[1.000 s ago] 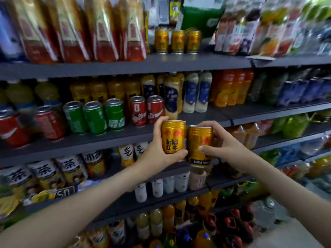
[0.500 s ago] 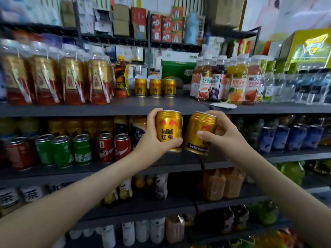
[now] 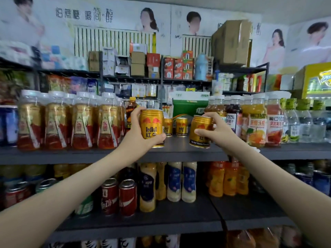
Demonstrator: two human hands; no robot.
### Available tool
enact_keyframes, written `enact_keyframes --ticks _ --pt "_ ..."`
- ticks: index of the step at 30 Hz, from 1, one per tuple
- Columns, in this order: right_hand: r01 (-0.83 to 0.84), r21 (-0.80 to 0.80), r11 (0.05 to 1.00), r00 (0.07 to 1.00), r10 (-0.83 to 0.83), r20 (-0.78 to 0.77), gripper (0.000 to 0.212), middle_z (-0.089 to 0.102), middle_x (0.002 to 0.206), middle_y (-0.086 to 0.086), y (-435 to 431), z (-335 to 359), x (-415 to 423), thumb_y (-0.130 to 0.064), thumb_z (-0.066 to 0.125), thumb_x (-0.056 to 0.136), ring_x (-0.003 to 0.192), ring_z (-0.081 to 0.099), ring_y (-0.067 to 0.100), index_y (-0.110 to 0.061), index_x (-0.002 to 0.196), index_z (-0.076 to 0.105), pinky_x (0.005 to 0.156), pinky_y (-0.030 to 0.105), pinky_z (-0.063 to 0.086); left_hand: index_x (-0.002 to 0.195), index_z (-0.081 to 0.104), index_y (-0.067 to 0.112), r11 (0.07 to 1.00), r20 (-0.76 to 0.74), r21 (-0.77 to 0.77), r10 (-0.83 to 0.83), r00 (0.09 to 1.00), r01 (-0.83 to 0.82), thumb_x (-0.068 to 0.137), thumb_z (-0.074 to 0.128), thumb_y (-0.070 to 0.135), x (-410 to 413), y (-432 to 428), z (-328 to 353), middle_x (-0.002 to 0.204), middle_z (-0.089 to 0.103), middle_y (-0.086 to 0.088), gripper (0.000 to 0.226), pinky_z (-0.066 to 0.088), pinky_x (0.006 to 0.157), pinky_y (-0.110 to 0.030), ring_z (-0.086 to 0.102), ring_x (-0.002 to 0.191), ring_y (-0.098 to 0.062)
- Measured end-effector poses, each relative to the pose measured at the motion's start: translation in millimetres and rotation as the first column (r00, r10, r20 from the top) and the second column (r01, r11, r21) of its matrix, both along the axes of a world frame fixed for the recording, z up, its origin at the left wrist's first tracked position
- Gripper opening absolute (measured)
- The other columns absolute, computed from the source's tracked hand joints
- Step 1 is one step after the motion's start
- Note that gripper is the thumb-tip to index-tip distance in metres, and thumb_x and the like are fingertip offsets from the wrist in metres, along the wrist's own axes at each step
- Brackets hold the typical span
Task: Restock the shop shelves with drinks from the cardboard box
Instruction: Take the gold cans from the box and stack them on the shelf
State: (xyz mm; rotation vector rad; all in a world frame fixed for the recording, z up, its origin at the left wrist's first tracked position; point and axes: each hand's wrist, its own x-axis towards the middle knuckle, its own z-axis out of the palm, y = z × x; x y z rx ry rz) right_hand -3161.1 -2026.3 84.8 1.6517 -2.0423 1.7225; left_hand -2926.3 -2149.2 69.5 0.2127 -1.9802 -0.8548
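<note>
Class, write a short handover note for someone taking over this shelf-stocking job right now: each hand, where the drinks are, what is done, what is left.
Left hand: grips a gold Red Bull drink can, upright, low over the front of the dark grey upper shelf; whether it touches the shelf is unclear.
Right hand: pinches a second gold can, tilted, above the same shelf.
Done: two matching gold cans stand further back on that shelf.
Left: set both held cans down by them. The cardboard box is out of view.
</note>
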Motion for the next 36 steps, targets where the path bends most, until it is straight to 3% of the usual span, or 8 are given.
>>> enact_keyframes --ticks 13,15,18,23,26,29,32,36 --pt "0.168 0.241 0.956 0.985 -0.173 -0.001 0.050 0.061 0.104 0.007 -118.8 1.1 -96.9 -0.020 0.079 0.077 0.095 0.061 0.023 -0.024 0.115 0.047 0.086 0.039 0.053 0.124 0.004 0.041 0.996 0.258 0.093 -0.023 0.966 -0.001 0.075 0.080 0.025 -70.4 -105.0 0.0 0.123 0.030 0.002 0.092 0.049 0.084 -0.024 0.054 0.102 -0.014" --pt "0.183 0.275 0.944 0.983 -0.168 -0.076 0.049 0.059 0.105 0.007 -130.3 4.8 -104.1 -0.021 0.077 0.079 0.094 0.059 0.021 -0.022 0.115 0.043 0.081 0.034 0.052 0.126 0.003 0.038 0.995 0.311 0.091 0.011 0.950 -0.041 0.074 0.081 0.027 -81.5 -112.7 -2.1 0.119 0.031 0.003 0.094 0.049 0.094 -0.033 0.054 0.103 -0.016" --pt "0.282 0.345 0.895 0.943 -0.193 -0.271 0.052 0.058 0.106 0.009 -147.4 7.8 -112.2 -0.022 0.077 0.080 0.090 0.057 0.021 -0.019 0.112 0.037 0.070 0.028 0.047 0.119 0.004 0.035 0.990 0.343 0.103 0.052 0.938 -0.092 0.076 0.079 0.026 -93.1 -119.9 -4.3 0.114 0.034 0.002 0.087 0.046 0.086 -0.021 0.052 0.095 -0.006" --pt "0.403 0.384 0.831 0.892 -0.261 -0.370 0.070 0.047 0.130 0.021 -174.4 11.8 -124.6 -0.023 0.077 0.078 0.109 0.054 0.032 -0.011 0.130 0.031 0.077 0.034 0.048 0.120 0.006 0.032 0.977 0.348 0.092 0.151 0.925 -0.194 0.079 0.077 0.023 -105.2 -128.4 -8.4 0.111 0.035 0.004 0.083 0.043 0.082 -0.017 0.051 0.097 -0.006" --pt "0.562 0.410 0.719 0.771 -0.274 -0.575 0.083 0.014 0.152 0.024 -183.2 16.8 -129.9 -0.028 0.074 0.081 0.142 0.016 0.042 -0.012 0.144 0.022 0.110 0.051 0.028 0.125 0.007 0.028 0.950 0.415 -0.038 0.298 0.860 -0.310 0.077 0.078 0.029 -108.1 -131.2 -4.5 0.130 0.025 -0.005 0.086 0.039 0.094 -0.024 0.041 0.113 -0.015" --pt "0.596 0.284 0.751 0.554 -0.129 -0.822 0.092 -0.001 0.159 0.016 -195.0 18.3 -127.3 -0.033 0.070 0.082 0.147 -0.007 0.033 -0.017 0.152 0.012 0.118 0.051 0.000 0.131 0.013 0.026 0.925 0.435 -0.125 0.375 0.818 -0.358 0.073 0.081 0.030 -106.6 -132.2 2.8 0.136 0.024 -0.005 0.090 0.038 0.092 -0.024 0.039 0.114 -0.016" --pt "0.430 0.290 0.855 0.440 0.083 -0.894 0.093 0.015 0.158 0.011 -213.8 15.5 -115.0 -0.032 0.069 0.083 0.146 0.012 0.030 -0.018 0.153 0.009 0.119 0.042 0.012 0.137 0.015 0.028 0.907 0.452 -0.166 0.420 0.787 -0.388 0.071 0.083 0.029 -103.0 -133.1 7.7 0.140 0.029 -0.007 0.095 0.043 0.088 -0.024 0.045 0.111 -0.018" --pt "0.320 0.380 0.868 0.576 0.140 -0.805 0.094 0.030 0.151 0.009 -237.6 11.9 -104.4 -0.029 0.070 0.084 0.135 0.036 0.028 -0.019 0.153 0.008 0.106 0.041 0.040 0.143 0.013 0.028 0.876 0.480 -0.182 0.476 0.737 -0.447 0.071 0.083 0.029 -96.0 -134.4 10.1 0.142 0.030 -0.010 0.101 0.046 0.098 -0.034 0.047 0.117 -0.023"
